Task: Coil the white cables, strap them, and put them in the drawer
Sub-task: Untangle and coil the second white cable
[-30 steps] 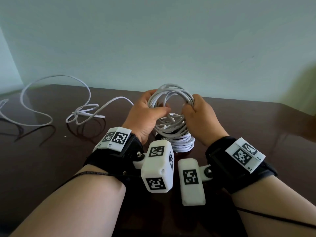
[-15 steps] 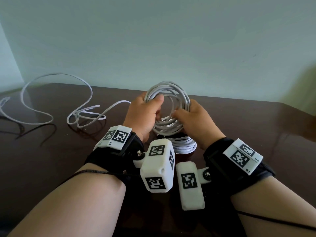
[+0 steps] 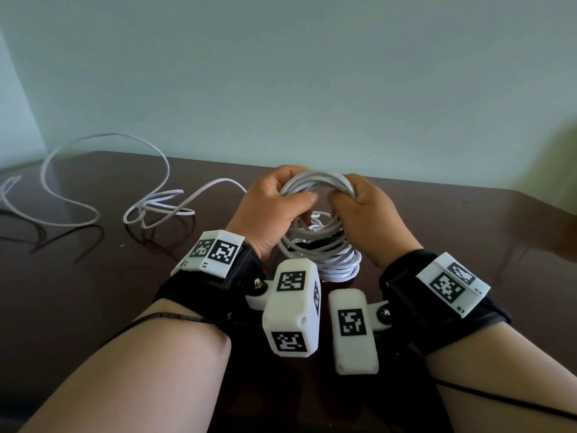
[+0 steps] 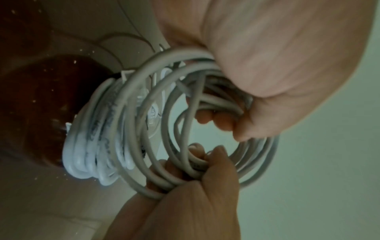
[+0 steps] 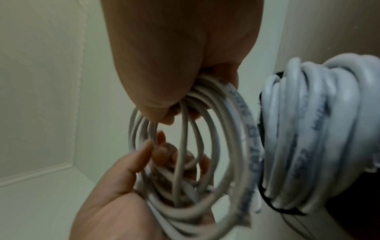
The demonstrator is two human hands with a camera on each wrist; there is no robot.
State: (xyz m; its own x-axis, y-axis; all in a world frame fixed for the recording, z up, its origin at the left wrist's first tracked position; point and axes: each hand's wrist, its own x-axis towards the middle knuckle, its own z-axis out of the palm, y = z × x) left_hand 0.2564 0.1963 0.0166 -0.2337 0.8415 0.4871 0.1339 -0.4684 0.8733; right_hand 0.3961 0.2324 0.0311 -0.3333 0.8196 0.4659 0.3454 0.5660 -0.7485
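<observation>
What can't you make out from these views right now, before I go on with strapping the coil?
- Drawer: in no view.
- Loose strap: none visible. Black band on the finished bundle only, right wrist view.
- Coil ends: hidden among loops and behind the left hand and right hand.
- Cable print: blurred, unreadable.
- Loose cable far end: cut by the head view's left edge.

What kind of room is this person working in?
Probably an ordinary indoor room, a home or office, though that is a guess. A glossy dark wooden table stands against a plain pale green wall, with loose white cable lying on it and no machinery in view.
</observation>
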